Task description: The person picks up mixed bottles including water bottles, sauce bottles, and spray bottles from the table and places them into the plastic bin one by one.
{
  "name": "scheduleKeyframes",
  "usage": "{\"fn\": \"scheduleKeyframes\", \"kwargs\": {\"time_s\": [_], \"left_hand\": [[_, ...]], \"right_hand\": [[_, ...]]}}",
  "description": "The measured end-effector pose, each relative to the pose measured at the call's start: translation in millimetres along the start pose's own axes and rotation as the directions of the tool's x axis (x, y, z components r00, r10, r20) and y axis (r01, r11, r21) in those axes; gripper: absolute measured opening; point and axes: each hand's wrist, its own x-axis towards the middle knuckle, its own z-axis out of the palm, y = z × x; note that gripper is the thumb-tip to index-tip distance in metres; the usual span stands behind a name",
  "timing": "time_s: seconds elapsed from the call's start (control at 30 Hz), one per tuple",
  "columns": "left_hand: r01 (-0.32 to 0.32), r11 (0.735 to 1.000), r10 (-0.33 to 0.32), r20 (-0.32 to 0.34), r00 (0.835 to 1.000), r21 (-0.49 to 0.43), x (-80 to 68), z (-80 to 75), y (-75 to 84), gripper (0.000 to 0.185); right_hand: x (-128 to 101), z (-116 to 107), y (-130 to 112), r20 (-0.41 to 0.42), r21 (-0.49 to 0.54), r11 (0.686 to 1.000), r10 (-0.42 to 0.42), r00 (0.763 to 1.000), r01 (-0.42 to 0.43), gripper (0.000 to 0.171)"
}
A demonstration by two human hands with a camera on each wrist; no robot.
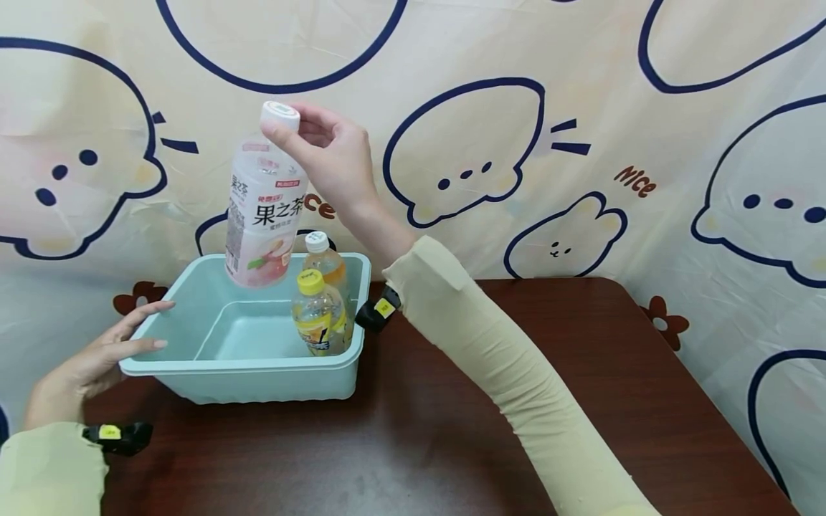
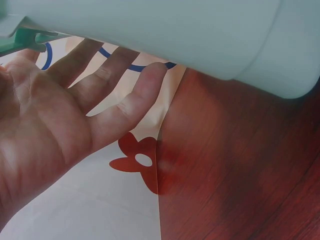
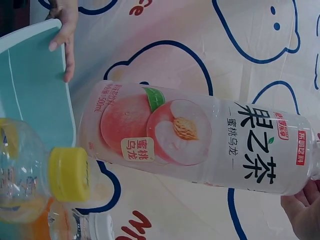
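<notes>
The right hand (image 1: 332,154) pinches the white cap of the peach tea bottle (image 1: 264,211), which hangs in the air above the pale green tub (image 1: 241,373) on the dark wooden table (image 1: 581,373); the left hand (image 1: 106,351) rests with straight, slightly spread fingers on the tub's left rim. Only the right wrist view shows the bottle's peach label up close, beside the yellow-capped bottle (image 3: 35,175) in the tub. Only the left wrist view shows the left palm open under the tub's wall.
</notes>
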Motion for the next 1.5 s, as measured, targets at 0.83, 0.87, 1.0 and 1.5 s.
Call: {"fn": "scheduleKeyframes", "kwargs": {"time_s": [0.83,0.87,1.0,1.5], "left_hand": [[-0.007,1.0,0.007,0.009,1.0,0.012,-1.1,-0.6,-1.1,0.058],[-0.006,1.0,0.006,0.007,1.0,0.014,-1.0,-0.5,-1.0,0.058],[-0.012,1.0,0.012,0.005,1.0,0.019,-1.0,-0.5,-1.0,0.056],[-0.004,0.998,0.004,-0.008,1.0,0.067,-0.4,1.1,-0.8,0.056]], "right_hand": [[-21.0,34.1,20.8,0.108,-0.111,0.992,0.079,0.991,-0.067,0.036],[-22.3,35.6,21.8,0.11,-0.114,0.99,0.094,0.99,-0.081,0.037],[-27.0,41.4,26.5,0.123,-0.116,0.988,0.114,0.986,-0.1,0.037],[-38.9,55.9,36.6,0.151,-0.187,0.972,0.175,0.973,-0.145,0.038]]}}
